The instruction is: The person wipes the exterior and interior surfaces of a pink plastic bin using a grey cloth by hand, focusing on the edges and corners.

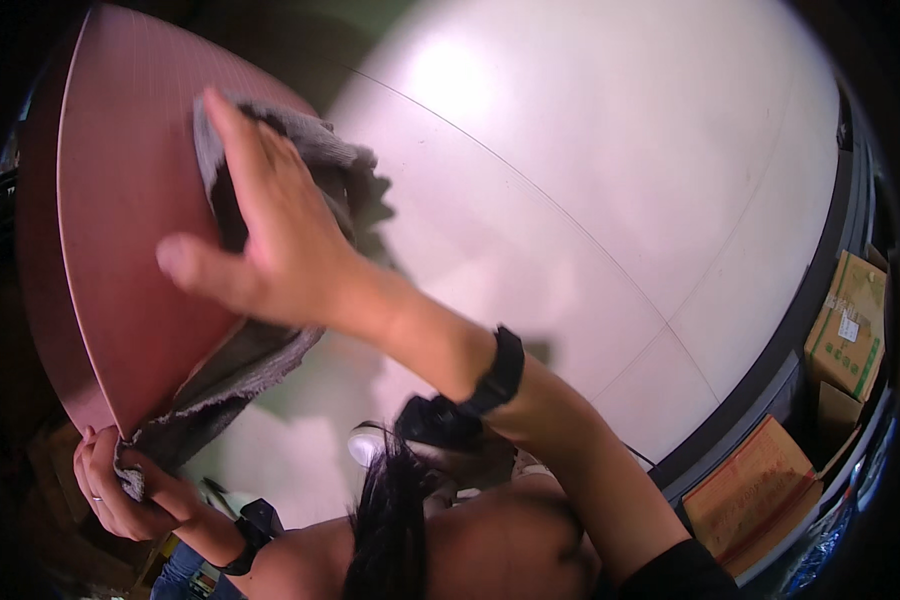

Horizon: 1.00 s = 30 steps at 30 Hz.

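Observation:
A grey cloth [300,135] with a fuzzy edge lies partly over a smooth reddish panel [135,195] with a pale edge. My right hand [285,232] is spread flat against the cloth, thumb held away from the fingers. One end of the fabric bunches within my left hand [124,491], whose fingers curl at the panel's lower corner. That hand wears a ring. Between both hands the cloth hangs in a loose fold beside the panel. Black bands circle both wrists.
Pale tiled floor [570,187] spreads out to the right, its joints visible. Cardboard boxes, one tan [847,330] and one orange-brown [754,495], stand along the right side by a dark ledge [765,397]. A white shoe tip [364,444] shows below. Dark hair hangs at the bottom.

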Tool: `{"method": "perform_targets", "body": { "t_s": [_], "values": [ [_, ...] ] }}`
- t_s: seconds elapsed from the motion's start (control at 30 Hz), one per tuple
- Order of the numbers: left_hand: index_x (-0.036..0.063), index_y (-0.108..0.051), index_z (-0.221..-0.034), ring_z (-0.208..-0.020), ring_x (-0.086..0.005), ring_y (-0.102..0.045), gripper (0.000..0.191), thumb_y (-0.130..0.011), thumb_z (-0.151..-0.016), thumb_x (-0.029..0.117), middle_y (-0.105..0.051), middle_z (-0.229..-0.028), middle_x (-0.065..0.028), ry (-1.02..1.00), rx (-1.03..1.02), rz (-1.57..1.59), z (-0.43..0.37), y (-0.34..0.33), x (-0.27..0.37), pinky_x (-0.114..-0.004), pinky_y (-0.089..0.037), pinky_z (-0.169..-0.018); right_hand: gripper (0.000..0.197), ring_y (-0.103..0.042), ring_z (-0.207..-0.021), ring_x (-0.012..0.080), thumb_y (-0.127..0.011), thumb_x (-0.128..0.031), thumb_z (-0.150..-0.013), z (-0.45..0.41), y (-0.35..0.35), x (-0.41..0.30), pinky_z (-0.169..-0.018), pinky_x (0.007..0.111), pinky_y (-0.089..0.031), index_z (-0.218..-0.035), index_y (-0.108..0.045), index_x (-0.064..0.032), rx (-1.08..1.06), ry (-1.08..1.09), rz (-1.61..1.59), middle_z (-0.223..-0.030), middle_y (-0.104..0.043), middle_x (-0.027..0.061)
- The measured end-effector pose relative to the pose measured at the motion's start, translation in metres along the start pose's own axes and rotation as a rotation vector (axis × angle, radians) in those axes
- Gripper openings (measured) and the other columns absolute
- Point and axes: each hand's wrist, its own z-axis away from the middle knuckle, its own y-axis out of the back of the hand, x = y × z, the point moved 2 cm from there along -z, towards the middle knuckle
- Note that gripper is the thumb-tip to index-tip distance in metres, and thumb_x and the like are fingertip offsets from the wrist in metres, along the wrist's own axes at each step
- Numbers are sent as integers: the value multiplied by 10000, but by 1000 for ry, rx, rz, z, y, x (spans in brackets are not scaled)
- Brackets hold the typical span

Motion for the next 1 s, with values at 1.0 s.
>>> {"method": "perform_targets", "body": {
  "t_s": [1.0],
  "values": [
    [-68,-759,-955,-901,-403,-703,288,-618,-859,164,-737,-897,-199,49,97,25,-13,-5,-6,-478,-560,-871,1271,-325,-1506,581,-662,-672,-885,39,-21,-67,-1267,633,-242,-1648,-54,143,-85,74,19,-1649,-273,413]
  ]
}}
